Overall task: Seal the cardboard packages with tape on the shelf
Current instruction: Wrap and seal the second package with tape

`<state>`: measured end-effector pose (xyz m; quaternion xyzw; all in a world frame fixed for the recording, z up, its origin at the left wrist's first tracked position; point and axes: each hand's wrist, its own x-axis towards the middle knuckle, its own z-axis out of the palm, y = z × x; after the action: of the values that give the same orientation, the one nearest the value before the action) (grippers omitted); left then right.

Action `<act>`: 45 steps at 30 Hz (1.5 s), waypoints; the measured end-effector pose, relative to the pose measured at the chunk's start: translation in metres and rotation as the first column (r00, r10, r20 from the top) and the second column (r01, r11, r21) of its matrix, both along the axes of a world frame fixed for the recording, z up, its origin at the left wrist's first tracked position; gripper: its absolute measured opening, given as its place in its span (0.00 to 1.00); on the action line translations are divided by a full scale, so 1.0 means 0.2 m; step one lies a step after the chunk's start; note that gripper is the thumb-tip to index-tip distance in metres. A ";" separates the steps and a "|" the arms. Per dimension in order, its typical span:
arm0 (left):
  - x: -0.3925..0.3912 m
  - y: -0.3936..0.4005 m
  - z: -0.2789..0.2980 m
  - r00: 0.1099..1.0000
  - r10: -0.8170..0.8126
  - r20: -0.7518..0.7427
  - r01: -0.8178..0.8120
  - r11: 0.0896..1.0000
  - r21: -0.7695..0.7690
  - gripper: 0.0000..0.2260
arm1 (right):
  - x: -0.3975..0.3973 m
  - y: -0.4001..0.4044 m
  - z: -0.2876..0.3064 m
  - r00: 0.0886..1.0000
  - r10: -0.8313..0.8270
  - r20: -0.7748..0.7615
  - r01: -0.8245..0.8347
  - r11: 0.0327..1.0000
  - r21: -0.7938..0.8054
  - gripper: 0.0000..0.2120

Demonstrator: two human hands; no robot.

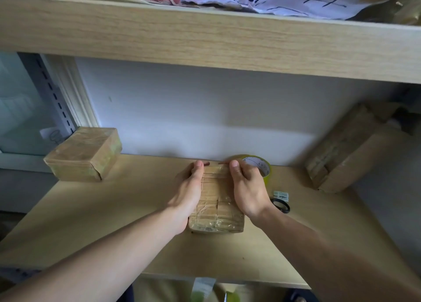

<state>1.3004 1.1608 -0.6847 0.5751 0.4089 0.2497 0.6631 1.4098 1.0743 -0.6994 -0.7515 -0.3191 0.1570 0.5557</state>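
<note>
Three packages: all are showing on the shelf (114, 222), and each is looking wrapped in glossy tape.
Middle package (216, 201): it is lying flat at the centre of the shelf, between the two hands, with tape bands crossing its top and near end.
Left hand (191, 187): it is cupping the package's left side, thumb lying on the far top edge, fingers wrapping down the side out of sight.
Right hand (247, 187): it is gripping the right side the same way, thumb pressing the far top edge.
Step in hand: the thumbs appear to be smoothing a strip down at the far end; whether the far face is fully covered cannot be told.
Left package (84, 153): it is sitting well apart at the shelf's left end, apparently finished.
Right package (341, 151): it is leaning at the right end, blurred; its seal cannot be judged with certainty.
Tape roll (259, 165): it is standing on edge just behind the right hand, near the wall.
Scissors (281, 205): they are lying just right of the right wrist, beside a small label.
Remaining: probably little beyond pressing down this last strip and checking the right package.
</note>
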 end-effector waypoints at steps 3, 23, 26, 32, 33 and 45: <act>0.00 0.01 0.02 1.000 -0.003 -0.023 0.002 1.000 -0.019 0.12 | 0.01 0.01 -0.02 1.000 -0.020 -0.005 0.020 1.000 -0.003 0.19; -0.15 0.18 0.09 0.965 -0.147 0.215 0.184 0.969 -0.167 0.22 | -0.04 -0.09 -0.02 0.941 0.336 0.047 -0.338 0.939 0.059 0.55; -0.23 0.26 0.06 0.940 -0.273 0.203 0.283 0.959 -0.020 0.23 | -0.06 -0.03 -0.05 0.929 0.338 0.149 -0.333 0.941 -0.056 0.54; -0.45 0.44 -0.01 0.761 -0.110 -0.639 0.441 0.810 0.386 0.17 | -0.15 0.12 -0.15 0.818 0.462 0.342 -0.290 0.845 -0.449 0.51; -0.50 0.45 0.00 0.728 -0.095 -0.679 0.465 0.796 0.387 0.18 | -0.18 0.16 -0.14 0.826 0.445 0.346 -0.278 0.855 -0.437 0.51; -0.83 0.66 -0.12 0.642 -0.087 -0.762 0.602 0.673 0.430 0.11 | -0.46 0.86 -0.14 0.929 0.277 0.244 -0.207 0.938 -0.278 0.39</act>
<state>1.1335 1.2921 -0.7086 0.8884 0.3822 0.0020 0.2545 1.3185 1.2464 -0.7280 -0.7840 -0.4631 0.1555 0.3831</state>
